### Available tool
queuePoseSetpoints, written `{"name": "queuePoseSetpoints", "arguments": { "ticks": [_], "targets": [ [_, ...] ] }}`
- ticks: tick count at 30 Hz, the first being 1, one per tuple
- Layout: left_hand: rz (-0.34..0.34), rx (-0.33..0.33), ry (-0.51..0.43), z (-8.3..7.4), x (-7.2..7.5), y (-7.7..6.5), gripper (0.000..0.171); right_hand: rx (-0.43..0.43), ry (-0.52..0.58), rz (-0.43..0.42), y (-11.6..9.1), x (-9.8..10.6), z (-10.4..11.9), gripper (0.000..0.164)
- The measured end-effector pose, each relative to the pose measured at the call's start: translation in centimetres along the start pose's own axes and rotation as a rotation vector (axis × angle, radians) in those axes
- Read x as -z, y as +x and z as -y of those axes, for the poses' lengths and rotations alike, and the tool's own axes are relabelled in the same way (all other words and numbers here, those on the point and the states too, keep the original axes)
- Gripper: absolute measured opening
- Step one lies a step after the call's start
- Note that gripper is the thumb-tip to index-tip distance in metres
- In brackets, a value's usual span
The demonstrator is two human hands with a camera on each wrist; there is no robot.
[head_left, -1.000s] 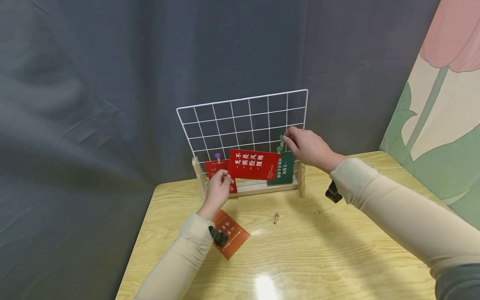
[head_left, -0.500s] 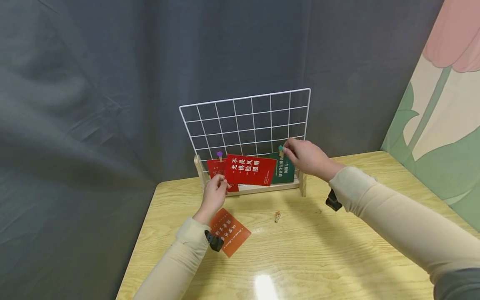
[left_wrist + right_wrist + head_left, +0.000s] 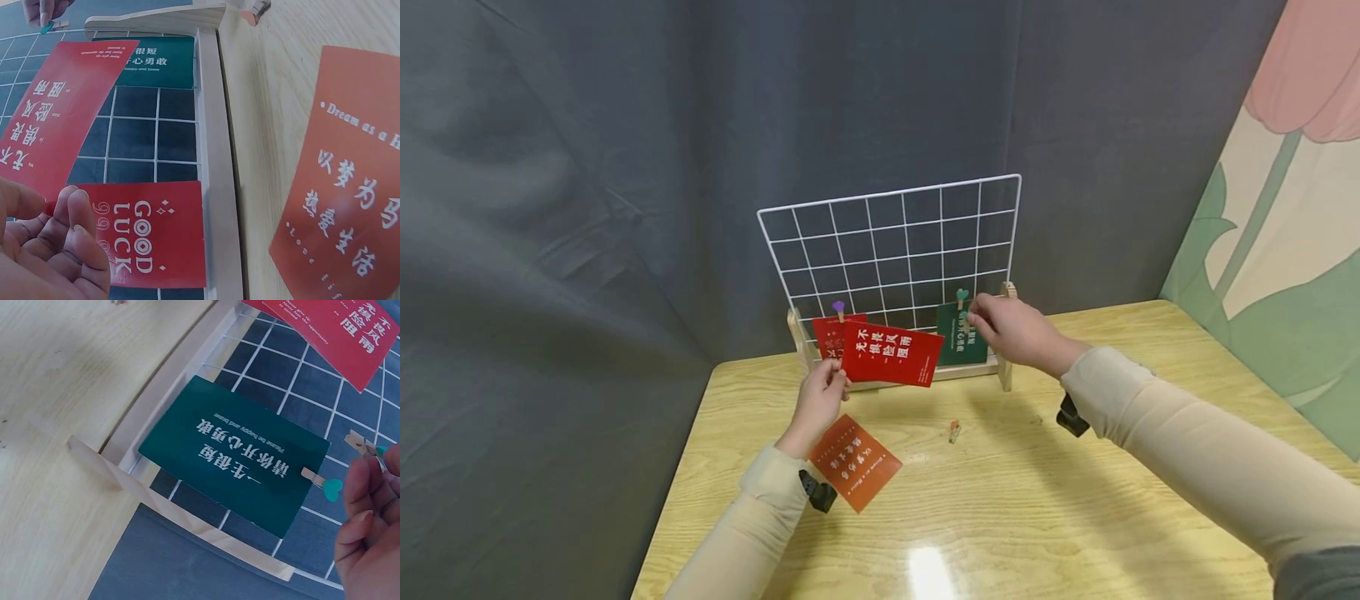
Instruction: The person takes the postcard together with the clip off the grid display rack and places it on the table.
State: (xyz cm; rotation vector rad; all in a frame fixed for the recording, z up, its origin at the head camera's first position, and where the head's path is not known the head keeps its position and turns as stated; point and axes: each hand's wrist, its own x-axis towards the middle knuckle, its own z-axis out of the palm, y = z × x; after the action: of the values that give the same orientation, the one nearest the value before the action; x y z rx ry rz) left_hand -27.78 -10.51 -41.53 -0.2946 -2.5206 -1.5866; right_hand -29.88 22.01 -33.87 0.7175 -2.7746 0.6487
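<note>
My left hand (image 3: 820, 396) pinches a red card (image 3: 891, 354) with white writing by its lower left corner, tilted in front of the wire grid (image 3: 887, 242). In my right hand (image 3: 1018, 333), a small wooden clothespin (image 3: 357, 442) with a green heart is pinched between thumb and fingers. Just beside it, a dark green card (image 3: 234, 456) hangs on the grid under another green-heart clothespin (image 3: 322, 483). Partly covered by the held card, a second red card (image 3: 159, 234) reading GOOD LUCK hangs at the grid's left under a purple-heart clothespin (image 3: 839, 310).
The grid stands in a wooden base (image 3: 962, 372) on the wooden table (image 3: 1037, 500). An orange card (image 3: 857, 467) lies near my left wrist. A small clothespin (image 3: 954, 431) with an orange top lies before the base. A dark curtain (image 3: 700, 125) hangs behind.
My left hand has drawn the red card left and down, uncovering more of the green card. My right hand has lowered the clothespin in front of the green card.
</note>
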Motion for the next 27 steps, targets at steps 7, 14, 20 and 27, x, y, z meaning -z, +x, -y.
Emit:
{"name": "queuePoseSetpoints", "arguments": {
  "ticks": [7,14,20,27],
  "targets": [
    [0.020,0.008,0.006,0.6,0.2,-0.4,0.017,0.023,-0.003,0.007,-0.3,-0.4,-0.1,0.016],
    [0.029,0.045,0.038,0.9,0.6,-0.7,0.017,0.013,0.021,0.036,-0.5,-0.9,0.0,0.015],
    [0.036,0.056,0.042,1.3,0.8,-0.9,0.017,0.018,0.024,0.034,-0.7,-1.5,-0.1,0.016],
    [0.059,0.092,0.061,1.9,0.9,-1.2,0.015,0.018,0.016,0.047,-1.2,-2.2,-0.1,0.014]
  ]
}}
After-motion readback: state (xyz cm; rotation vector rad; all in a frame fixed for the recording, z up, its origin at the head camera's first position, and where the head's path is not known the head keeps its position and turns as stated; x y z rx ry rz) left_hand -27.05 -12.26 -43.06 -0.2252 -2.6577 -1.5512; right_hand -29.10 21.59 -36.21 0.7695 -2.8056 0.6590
